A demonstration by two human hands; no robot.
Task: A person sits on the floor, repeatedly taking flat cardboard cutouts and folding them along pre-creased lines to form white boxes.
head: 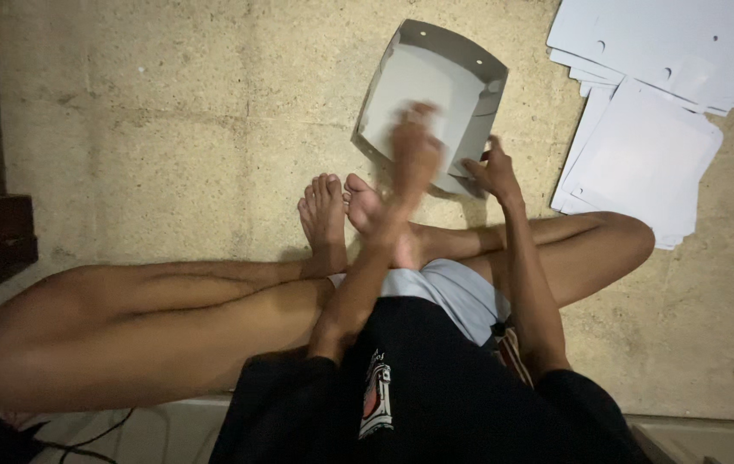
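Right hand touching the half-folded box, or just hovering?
Touching. The head view shows the right hand with its fingers gripping the near edge of the half-folded grey cardboard box, no gap visible.

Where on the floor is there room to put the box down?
Bare floor lies left of the box, above the feet. A smaller patch sits at lower right, below the flat sheets. It is crowded where both hands, left and right, meet the box.

A stack of flat white cardboard sheets lies on the speckled concrete floor, top right.
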